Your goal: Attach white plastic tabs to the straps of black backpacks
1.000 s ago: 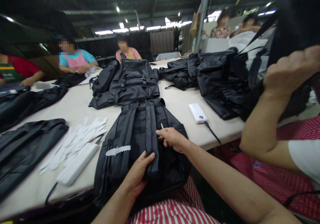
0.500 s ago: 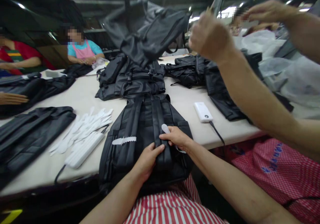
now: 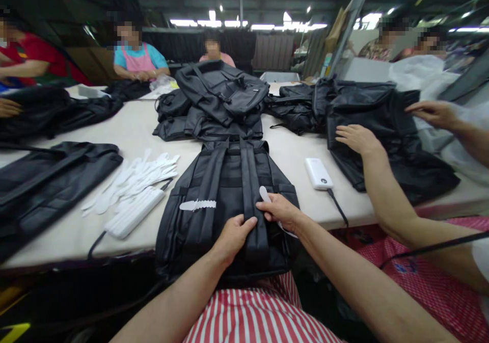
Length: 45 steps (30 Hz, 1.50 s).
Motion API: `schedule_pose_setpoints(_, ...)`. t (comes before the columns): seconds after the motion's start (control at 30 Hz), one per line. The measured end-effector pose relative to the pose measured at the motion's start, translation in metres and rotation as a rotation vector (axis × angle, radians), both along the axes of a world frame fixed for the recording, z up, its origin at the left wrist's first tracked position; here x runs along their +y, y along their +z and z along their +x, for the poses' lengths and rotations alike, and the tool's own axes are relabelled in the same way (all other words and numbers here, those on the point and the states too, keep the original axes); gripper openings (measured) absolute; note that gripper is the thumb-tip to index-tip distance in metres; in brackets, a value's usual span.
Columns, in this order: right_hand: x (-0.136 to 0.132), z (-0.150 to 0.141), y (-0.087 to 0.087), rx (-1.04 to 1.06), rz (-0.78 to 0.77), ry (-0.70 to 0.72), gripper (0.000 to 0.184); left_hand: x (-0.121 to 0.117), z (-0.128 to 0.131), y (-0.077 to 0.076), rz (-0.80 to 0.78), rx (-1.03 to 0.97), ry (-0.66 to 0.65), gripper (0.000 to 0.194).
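Observation:
A black backpack (image 3: 229, 180) lies before me at the table edge, its two shoulder straps facing up. My left hand (image 3: 234, 238) is closed round the lower part of its right-hand strap (image 3: 250, 180), thumb on top. Beside it, my right hand (image 3: 280, 213) pinches a white strip (image 3: 264, 194) against the same strap. The strip's rounded end sticks up past my fingers, and another piece of it shows below my palm. Around the left-hand strap (image 3: 212, 185) sits a second white strip (image 3: 197, 205) with a notched edge.
Loose white strips (image 3: 143, 172) lie left of the backpack, by a white power strip (image 3: 134, 213). A white power bank (image 3: 319, 173) with a cable lies to the right. Black bags (image 3: 225, 93) are piled behind. At right, a co-worker's hands (image 3: 357, 138) rest on another black bag (image 3: 367, 108).
The black bag that was in the air now lies on the pile behind. The co-worker's hands have come down onto the bag at right. My hands keep their hold; the view has shifted slightly.

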State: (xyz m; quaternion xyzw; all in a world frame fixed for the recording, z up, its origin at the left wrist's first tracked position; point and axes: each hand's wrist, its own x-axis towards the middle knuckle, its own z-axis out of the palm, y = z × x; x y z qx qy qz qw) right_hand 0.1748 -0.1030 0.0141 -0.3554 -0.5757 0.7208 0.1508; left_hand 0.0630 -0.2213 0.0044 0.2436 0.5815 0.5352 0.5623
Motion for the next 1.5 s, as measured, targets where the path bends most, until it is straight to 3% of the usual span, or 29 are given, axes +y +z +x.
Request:
schedule_pose_setpoints(0.1, -0.002, 0.001, 0.000, -0.014, 0.040, -0.003, 0.018, -0.001, 0.000, 0.001, 0.001, -0.042, -0.003, 0.033)
schedule_pose_setpoints(0.27, -0.004, 0.002, 0.001, -0.014, 0.080, 0.058, 0.020, -0.005, -0.005, 0.005, 0.037, -0.301, -0.067, 0.031)
schedule_pose_setpoints(0.33, -0.006, 0.002, 0.000, -0.025, 0.118, 0.060, 0.019, -0.006, -0.009, 0.003, 0.053, -0.285, -0.087, 0.031)
schedule_pose_setpoints(0.53, -0.020, -0.002, -0.003, -0.054, 0.151, 0.010, 0.016, -0.020, -0.005, 0.007, -0.011, 0.073, -0.089, 0.033)
schedule_pose_setpoints(0.6, -0.023, -0.003, -0.005, -0.091, 0.175, -0.017, 0.015, -0.037, 0.000, 0.019, 0.069, 0.258, -0.060, 0.029)
schedule_pose_setpoints(0.7, -0.024, -0.006, -0.004, -0.131, 0.208, -0.039, 0.014, -0.073, -0.006, 0.047, 0.171, 0.529, -0.128, 0.016)
schedule_pose_setpoints(0.73, -0.024, -0.007, -0.004, -0.138, 0.216, -0.036, 0.014, -0.084, -0.013, 0.056, 0.169, 0.599, -0.110, 0.012)
schedule_pose_setpoints(0.77, -0.024, -0.007, -0.003, -0.144, 0.222, -0.034, 0.014, -0.094, -0.022, 0.063, 0.164, 0.676, 0.003, 0.011)
schedule_pose_setpoints(0.83, -0.024, -0.008, -0.001, -0.157, 0.232, -0.035, 0.014, -0.108, -0.043, 0.070, 0.121, 0.804, 0.352, 0.007)
schedule_pose_setpoints(0.87, -0.024, -0.008, -0.001, -0.164, 0.237, -0.037, 0.014, -0.111, -0.052, 0.069, 0.073, 0.834, 0.472, 0.017)
schedule_pose_setpoints(0.9, -0.024, -0.008, -0.001, -0.168, 0.241, -0.042, 0.014, -0.112, -0.059, 0.065, 0.021, 0.837, 0.510, 0.026)
schedule_pose_setpoints(1.03, -0.025, -0.007, -0.003, -0.165, 0.276, -0.048, 0.014, -0.107, -0.063, 0.036, -0.051, 0.744, 0.276, 0.043)
schedule_pose_setpoints(1.17, -0.025, -0.007, -0.006, -0.178, 0.301, -0.054, 0.014, -0.107, -0.050, 0.024, 0.047, 0.627, 0.250, 0.057)
schedule_pose_setpoints(1.33, -0.024, -0.009, -0.009, -0.168, 0.307, -0.064, 0.013, -0.121, -0.047, 0.024, 0.085, 0.406, 0.292, 0.057)
schedule_pose_setpoints(1.5, -0.024, -0.012, -0.011, -0.176, 0.324, -0.093, 0.011, -0.131, -0.047, -0.010, 0.087, 0.514, 0.289, 0.051)
